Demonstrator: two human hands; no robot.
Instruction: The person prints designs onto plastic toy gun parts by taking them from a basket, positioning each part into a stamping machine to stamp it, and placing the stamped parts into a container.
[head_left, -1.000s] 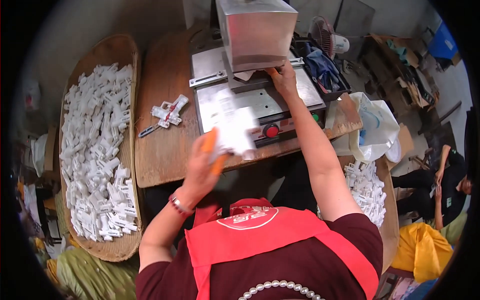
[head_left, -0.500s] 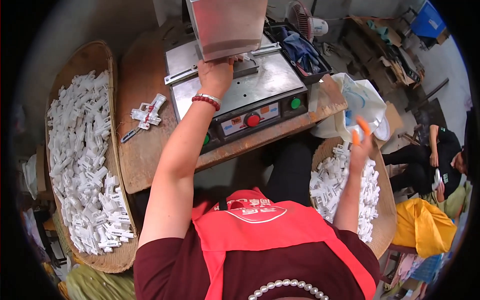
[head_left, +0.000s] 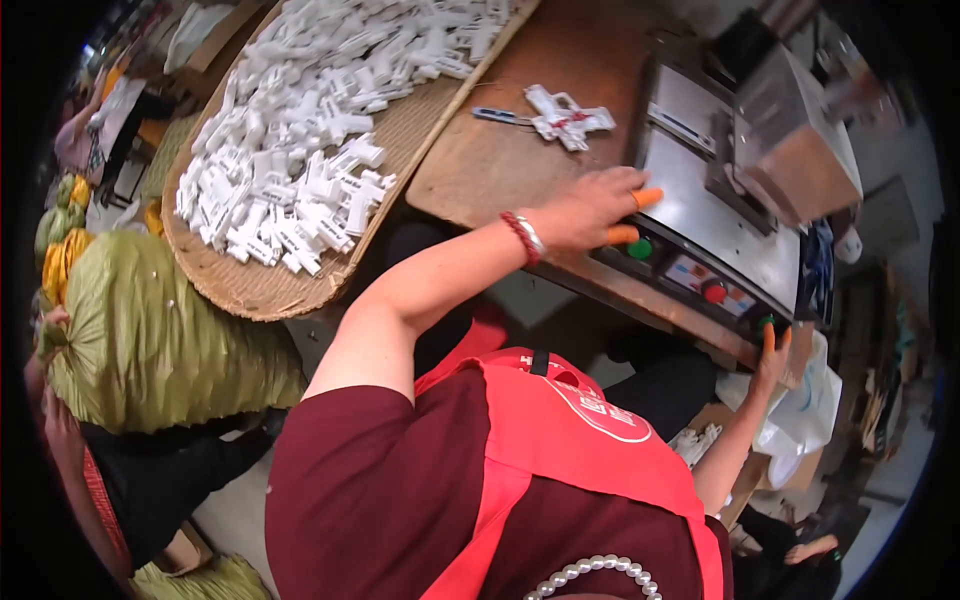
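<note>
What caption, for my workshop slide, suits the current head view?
Left hand and right hand by green buttons on a metal-topped machine, a woven tray of white plastic parts to the left.

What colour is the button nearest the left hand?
The button by the left hand is green; the head view shows it best.

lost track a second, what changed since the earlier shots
The left hand, now empty, drew back from beneath the metal box to the left green button; the right hand went from above the right-hand pile to the right green button. The red-marked piece stayed on the table.
</note>
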